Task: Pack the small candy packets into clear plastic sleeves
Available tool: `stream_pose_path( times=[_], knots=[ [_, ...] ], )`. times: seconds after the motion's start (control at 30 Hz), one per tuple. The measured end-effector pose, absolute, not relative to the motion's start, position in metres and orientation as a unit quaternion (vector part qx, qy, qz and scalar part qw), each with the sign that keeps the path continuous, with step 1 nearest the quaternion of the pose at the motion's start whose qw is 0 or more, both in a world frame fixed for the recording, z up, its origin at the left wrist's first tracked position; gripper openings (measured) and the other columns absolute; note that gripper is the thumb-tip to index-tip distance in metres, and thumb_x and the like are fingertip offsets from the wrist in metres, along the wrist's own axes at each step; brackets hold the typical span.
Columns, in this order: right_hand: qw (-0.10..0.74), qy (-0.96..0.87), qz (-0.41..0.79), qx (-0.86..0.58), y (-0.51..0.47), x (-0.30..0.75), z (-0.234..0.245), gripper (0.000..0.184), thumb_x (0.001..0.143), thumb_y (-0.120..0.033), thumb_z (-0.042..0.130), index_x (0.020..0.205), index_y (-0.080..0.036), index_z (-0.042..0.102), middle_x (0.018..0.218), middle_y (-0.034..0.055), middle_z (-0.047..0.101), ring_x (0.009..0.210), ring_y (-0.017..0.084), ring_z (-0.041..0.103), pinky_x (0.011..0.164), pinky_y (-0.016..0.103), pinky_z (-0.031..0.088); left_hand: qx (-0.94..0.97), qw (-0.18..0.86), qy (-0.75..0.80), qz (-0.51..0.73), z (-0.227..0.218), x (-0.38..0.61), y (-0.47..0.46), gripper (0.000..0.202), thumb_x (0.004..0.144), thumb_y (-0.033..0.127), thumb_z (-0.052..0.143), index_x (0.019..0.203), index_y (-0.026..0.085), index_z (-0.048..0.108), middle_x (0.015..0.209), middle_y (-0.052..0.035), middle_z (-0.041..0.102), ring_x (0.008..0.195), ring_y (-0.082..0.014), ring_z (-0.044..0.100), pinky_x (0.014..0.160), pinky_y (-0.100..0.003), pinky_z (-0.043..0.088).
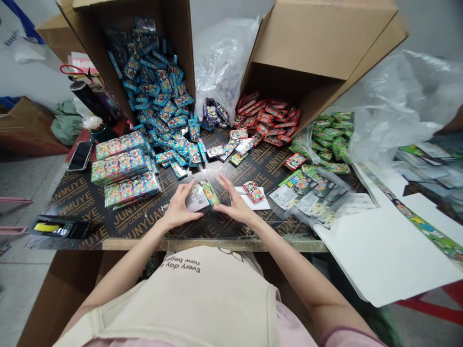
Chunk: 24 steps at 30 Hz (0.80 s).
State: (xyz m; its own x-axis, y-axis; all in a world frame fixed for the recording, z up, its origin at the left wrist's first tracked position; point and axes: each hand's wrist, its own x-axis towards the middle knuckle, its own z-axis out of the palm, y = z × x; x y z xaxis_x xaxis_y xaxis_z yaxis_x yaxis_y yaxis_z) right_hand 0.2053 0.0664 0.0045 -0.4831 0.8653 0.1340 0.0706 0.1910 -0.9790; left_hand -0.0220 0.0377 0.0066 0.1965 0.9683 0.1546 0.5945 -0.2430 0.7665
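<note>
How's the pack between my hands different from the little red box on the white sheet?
Size: the pack is larger than the red box. Colour: the pack shows a pale grey face with green and yellow at its right end, while the red box is mainly red. Handling: the pack sits between your left hand and right hand; the red box lies untouched on the white sheet. Both carry printed designs.

I can make out a cream apron (217,299) with dark lettering (183,263), "Every day", over a pink shirt (291,320).
</note>
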Motion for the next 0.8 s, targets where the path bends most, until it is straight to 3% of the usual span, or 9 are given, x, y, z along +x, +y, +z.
stream_pose_path(
  times=[0.1,0.17,0.23,0.33,0.4,0.5,0.67,0.8],
  knots=[
    [0.477,-0.562,0.556,-0.385,0.082,0.186,0.025,0.081,0.083,-0.049,0.062,0.148,-0.037,0.014,0.146,0.0067,0.042,0.131,0.024,0.046,0.102,0.043,0.045,0.573,0.282,0.602,0.48,0.011,-0.004,0.053,0.075,0.06,0.041,0.08,0.127,0.022,0.055,0.11,-0.0055,0.054,0.102,-0.0225,0.056,0.092,-0.037,0.046],
    [0.522,-0.493,0.569,-0.401,0.091,0.171,0.032,0.076,0.085,-0.049,0.059,0.147,-0.035,0.017,0.129,0.0063,0.058,0.117,0.022,0.058,0.095,0.041,0.051,0.489,0.345,0.588,0.544,0.01,0.009,0.059,0.046,0.071,0.041,0.072,0.111,0.019,0.064,0.1,-0.0045,0.06,0.094,-0.0195,0.059,0.087,-0.033,0.048],
    [0.544,-0.441,0.574,-0.424,0.097,0.16,0.034,0.072,0.083,-0.048,0.059,0.143,-0.03,0.025,0.11,0.0047,0.067,0.101,0.022,0.065,0.09,0.039,0.054,0.437,0.43,0.548,0.569,0.007,0.019,0.059,0.033,0.076,0.039,0.066,0.102,0.017,0.068,0.096,-0.0046,0.065,0.092,-0.0184,0.06,0.086,-0.031,0.048],
    [0.549,-0.379,0.584,-0.462,0.099,0.151,0.027,0.066,0.075,-0.042,0.066,0.132,-0.026,0.036,0.089,0.0013,0.07,0.082,0.02,0.068,0.078,0.036,0.056,0.377,0.513,0.512,0.577,0.003,0.032,0.051,0.035,0.072,0.041,0.07,0.098,0.017,0.07,0.096,-0.0045,0.07,0.094,-0.0185,0.062,0.086,-0.03,0.048],
    [0.54,-0.354,0.602,-0.47,0.095,0.149,0.022,0.061,0.068,-0.033,0.069,0.122,-0.025,0.041,0.082,-0.0012,0.069,0.073,0.019,0.067,0.07,0.033,0.056,0.307,0.551,0.503,0.59,0.002,0.038,0.045,0.036,0.072,0.048,0.069,0.088,0.016,0.071,0.087,-0.0042,0.072,0.086,-0.0181,0.064,0.08,-0.029,0.05],
    [0.542,-0.324,0.628,-0.454,0.087,0.151,0.019,0.056,0.063,-0.023,0.067,0.112,-0.027,0.04,0.083,-0.003,0.071,0.068,0.018,0.067,0.067,0.032,0.055,0.197,0.598,0.486,0.606,0.005,0.041,0.044,0.039,0.07,0.053,0.069,0.072,0.015,0.069,0.069,-0.0024,0.07,0.07,-0.0164,0.065,0.067,-0.027,0.05],
    [0.542,-0.23,0.698,-0.408,0.083,0.163,0.021,0.049,0.07,-0.025,0.058,0.114,-0.028,0.036,0.097,0.0012,0.073,0.087,0.024,0.071,0.081,0.045,0.054,0.133,0.62,0.491,0.598,0.015,0.032,0.055,0.025,0.056,0.032,0.078,0.071,0.014,0.069,0.068,-0.0002,0.07,0.061,-0.0108,0.062,0.061,-0.022,0.047],
    [0.477,-0.245,0.744,-0.398,0.085,0.17,0.022,0.058,0.06,-0.013,0.065,0.112,-0.026,0.044,0.099,0.0034,0.074,0.089,0.025,0.071,0.084,0.046,0.053,0.172,0.665,0.49,0.536,0.026,0.022,0.063,0.03,0.051,0.02,0.076,0.079,0.015,0.069,0.069,-0.0002,0.069,0.059,-0.0112,0.061,0.057,-0.022,0.045]
  ],
)
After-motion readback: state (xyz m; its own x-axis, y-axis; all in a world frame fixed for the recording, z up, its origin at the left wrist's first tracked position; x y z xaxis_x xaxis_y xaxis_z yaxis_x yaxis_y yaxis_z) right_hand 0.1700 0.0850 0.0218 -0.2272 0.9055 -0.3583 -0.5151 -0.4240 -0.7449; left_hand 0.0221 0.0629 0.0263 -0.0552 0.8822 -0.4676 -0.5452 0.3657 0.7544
